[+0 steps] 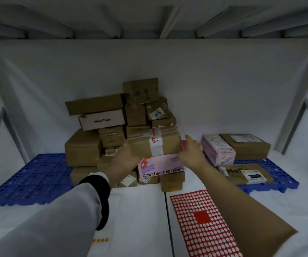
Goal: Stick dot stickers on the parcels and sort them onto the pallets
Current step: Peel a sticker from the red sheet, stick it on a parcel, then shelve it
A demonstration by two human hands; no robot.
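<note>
At the middle of the white desk, against the back wall, we see a pile of parcels, mostly brown cardboard, with a pink box marked "Mine Took" near its top left. Both our hands reach to the front of this pile and hold a taped brown parcel between them. It has a white band of tape round its middle. The left grip is grasping the parcel's lower left corner, thumb up the front and fingers curled beneath. The right grip is not clenched: its fingers lie nearly straight and press flat against the parcel's right end. The parcel sits directly over a pink box marked "Contact lenses", and we cannot tell whether it rests on that box or is lifted just clear. To the left of the pile lies a blue pallet with a perforated top. To the right a second blue pallet carries a pink parcel, a brown parcel beside it, and a flat printed parcel in front. Near us on the desk, under our right forearm, lies a red sticker sheet full of pale dots, and beside our left sleeve a short row of orange dots.
</note>
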